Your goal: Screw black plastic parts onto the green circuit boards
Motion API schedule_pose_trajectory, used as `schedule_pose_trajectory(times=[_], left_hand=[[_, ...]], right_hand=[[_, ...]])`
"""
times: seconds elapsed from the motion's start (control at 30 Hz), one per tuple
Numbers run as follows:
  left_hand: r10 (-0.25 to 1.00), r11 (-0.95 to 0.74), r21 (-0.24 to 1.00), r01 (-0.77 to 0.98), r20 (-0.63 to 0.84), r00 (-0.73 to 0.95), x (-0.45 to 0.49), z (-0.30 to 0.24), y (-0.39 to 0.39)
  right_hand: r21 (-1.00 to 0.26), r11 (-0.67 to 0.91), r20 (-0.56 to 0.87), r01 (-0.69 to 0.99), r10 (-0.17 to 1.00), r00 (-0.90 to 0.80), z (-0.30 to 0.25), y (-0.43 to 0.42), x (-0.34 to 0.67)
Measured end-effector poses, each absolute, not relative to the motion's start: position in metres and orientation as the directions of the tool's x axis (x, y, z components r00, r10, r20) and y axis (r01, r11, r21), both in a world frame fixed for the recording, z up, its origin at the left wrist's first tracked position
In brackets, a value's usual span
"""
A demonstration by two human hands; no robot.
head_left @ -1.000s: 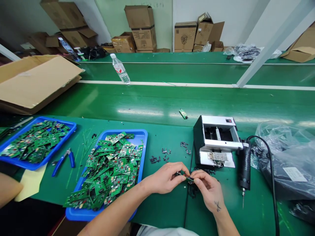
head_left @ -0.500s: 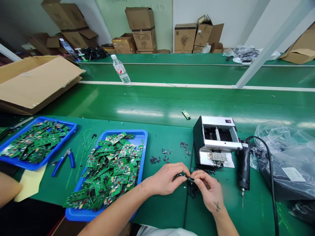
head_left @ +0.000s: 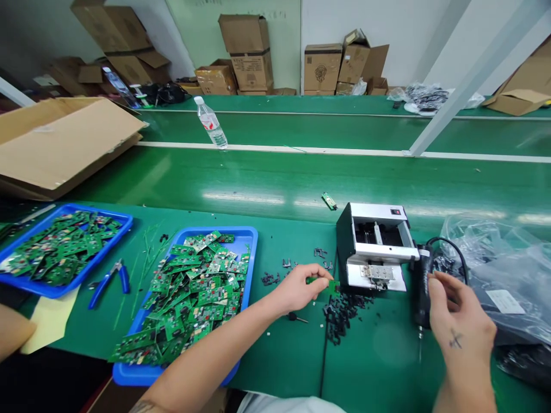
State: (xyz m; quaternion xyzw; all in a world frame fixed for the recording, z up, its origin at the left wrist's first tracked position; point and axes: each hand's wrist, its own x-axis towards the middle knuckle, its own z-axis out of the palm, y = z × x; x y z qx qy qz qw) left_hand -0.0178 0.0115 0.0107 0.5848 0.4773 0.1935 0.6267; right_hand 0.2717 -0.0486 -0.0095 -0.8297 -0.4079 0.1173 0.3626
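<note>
A blue tray [head_left: 252, 258] heaped with green circuit boards [head_left: 193, 292] sits left of the hands, its right rim well apart from them; the left hand [head_left: 297, 289] pinches a small green circuit board [head_left: 322, 282] between thumb and fingers, just beside a white benchtop machine [head_left: 370, 241]; black plastic offcuts [head_left: 342, 315] lie just below; open green bench [head_left: 379, 367] spreads beneath the machine; the right hand [head_left: 458, 324], fingers half open and holding nothing visible, hovers by a black electric screwdriver [head_left: 422, 287].

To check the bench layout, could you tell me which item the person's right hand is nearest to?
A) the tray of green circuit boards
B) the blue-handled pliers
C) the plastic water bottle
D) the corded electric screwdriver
D. The right hand sits just beside the corded electric screwdriver.
</note>
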Motion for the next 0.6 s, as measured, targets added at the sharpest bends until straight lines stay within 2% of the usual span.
schedule_pose_trajectory(times=[0.03, 0.13, 0.3, 0.37, 0.47, 0.53, 0.6], left_hand=[[0.791, 0.294, 0.908, 0.298, -0.406, 0.457, -0.013, 0.012, 0.016], [0.758, 0.418, 0.867, 0.272, -0.497, 0.422, 0.0, 0.018, 0.026], [0.743, 0.442, 0.845, 0.302, -0.533, 0.404, 0.009, 0.021, 0.031], [0.751, 0.419, 0.853, 0.311, -0.518, 0.411, 0.011, 0.02, 0.031], [0.732, 0.417, 0.855, 0.309, -0.517, 0.443, 0.014, 0.02, 0.03], [0.711, 0.431, 0.854, 0.293, -0.521, 0.472, 0.016, 0.02, 0.03], [0.704, 0.438, 0.858, 0.269, -0.513, 0.491, 0.017, 0.02, 0.029]], right_hand=[[-0.599, -0.541, -0.03, 0.59, 0.752, 0.658, -0.008, -0.04, 0.284], [-0.542, -0.624, -0.174, 0.563, 0.739, 0.651, -0.014, -0.016, 0.307], [-0.735, -0.569, -0.25, 0.369, 0.732, 0.633, -0.033, -0.007, 0.313], [-0.851, -0.474, -0.275, 0.226, 0.768, 0.578, -0.03, -0.012, 0.312], [-0.962, -0.271, -0.231, 0.01, 0.837, 0.496, -0.012, -0.024, 0.308], [-0.973, -0.1, -0.186, -0.21, 0.877, 0.444, 0.005, -0.03, 0.303], [-0.886, 0.073, -0.129, -0.458, 0.91, 0.395, 0.024, -0.034, 0.298]])
